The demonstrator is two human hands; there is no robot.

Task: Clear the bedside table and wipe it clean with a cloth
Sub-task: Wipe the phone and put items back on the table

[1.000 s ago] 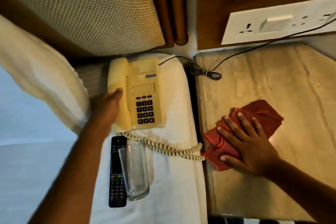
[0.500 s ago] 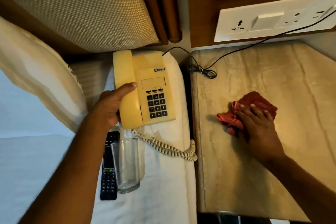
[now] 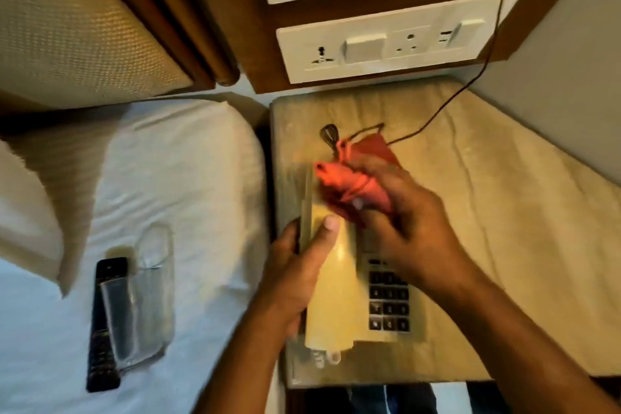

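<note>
A person is standing over a bedside tabletop (image 3: 504, 245) of pale veined stone, looking down at both hands. The yellow telephone (image 3: 339, 296), which was lying on the bed (image 3: 201, 178) a moment ago, is now sitting on the tabletop near its front left edge. The left hand (image 3: 295, 272) is wrapping its grip around the handset side, thumb lying on top. The right hand (image 3: 413, 228) is closing its grip on a bunched red cloth (image 3: 353, 175) and is hovering over the upper part of the phone; motion blur makes it unclear whether the cloth is touching the phone or the stone. The black cord (image 3: 470, 84) is trailing from the wall across the tabletop toward the phone.

This change suggests the wiping of the surface is largely finished and the cleared things are starting to go back, or the phone itself is being wiped.

On the bed, an empty clear drinking glass (image 3: 144, 299) is lying on its side, touching a black remote control (image 3: 104, 323) just to its left. Nothing is visible inside the glass.
</note>
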